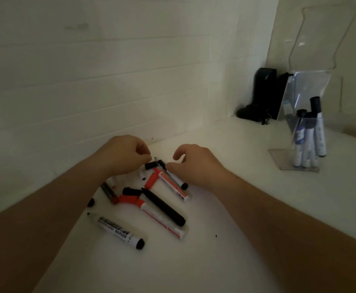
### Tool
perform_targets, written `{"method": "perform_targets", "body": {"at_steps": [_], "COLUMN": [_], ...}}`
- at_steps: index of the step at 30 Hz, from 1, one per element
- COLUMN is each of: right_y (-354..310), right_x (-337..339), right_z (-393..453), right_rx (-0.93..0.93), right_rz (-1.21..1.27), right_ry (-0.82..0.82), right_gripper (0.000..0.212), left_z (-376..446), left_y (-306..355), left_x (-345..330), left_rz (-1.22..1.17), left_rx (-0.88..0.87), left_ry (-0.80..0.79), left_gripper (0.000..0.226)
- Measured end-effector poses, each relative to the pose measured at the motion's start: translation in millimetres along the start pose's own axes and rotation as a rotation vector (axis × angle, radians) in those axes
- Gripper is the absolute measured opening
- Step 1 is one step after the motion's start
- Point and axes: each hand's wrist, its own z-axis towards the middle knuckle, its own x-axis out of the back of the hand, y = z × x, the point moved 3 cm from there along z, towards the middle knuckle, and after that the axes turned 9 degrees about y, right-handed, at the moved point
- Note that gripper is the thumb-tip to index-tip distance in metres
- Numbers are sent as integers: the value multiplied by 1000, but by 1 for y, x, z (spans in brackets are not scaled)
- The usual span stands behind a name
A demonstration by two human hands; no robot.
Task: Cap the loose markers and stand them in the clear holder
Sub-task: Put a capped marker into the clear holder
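Observation:
Several loose markers lie on the white counter [225, 208]: a white one with black print [118, 231], an all-black one [164, 208], two white ones with red ends [162, 220] [174, 183], and a dark red one [109, 192]. A loose black cap [151, 165] lies at the top of the pile and a red cap [150, 180] just below it. My left hand [126, 154] hovers over the black cap, its fingertips pinched together with nothing seen in them. My right hand [196, 166] is spread, its thumb touching an uncapped white marker [176, 176]. The clear holder [278, 154] stands at the right with several capped markers.
A black object [261, 96] sits in the corner beside a tall clear acrylic stand [312, 85]. A white panelled wall [88, 81] runs close behind the pile. Another black cap [130, 190] and a small one [91, 202] lie among the markers.

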Motion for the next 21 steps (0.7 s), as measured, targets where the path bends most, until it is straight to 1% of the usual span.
{"method": "perform_targets", "body": {"at_steps": [6,9,10,12,13,15,17,21], "right_y": [6,5,5,7,8,14,21,44], "right_x": [7,1,0,6,13,31,49,75], "right_z": [3,1,0,0,0,-2,-2,-7], "right_rx": [49,55,65,81,76,53,18,28], "right_rz": [-155,-262,-309,-397,-419,-419,-374,-244], "right_ry": [45,21,8,-12,-9,9,40,230], "right_gripper": [36,40,33,16,14,19,25,25], "left_z": [3,5,6,8,8,5,1,-5], "left_y": [2,6,7,11,14,27,45,69], "left_x": [-12,-18,-19,-19,-19,-20,-21,-27], "left_rz": [168,216,215,133,50,-134,-257,-413], "left_rx": [-53,-48,-32,8,22,25,1,5], "left_ry": [-78,-82,-66,6,54,152,222,261], "left_gripper": [28,24,22,17,15,14,17,19]}}
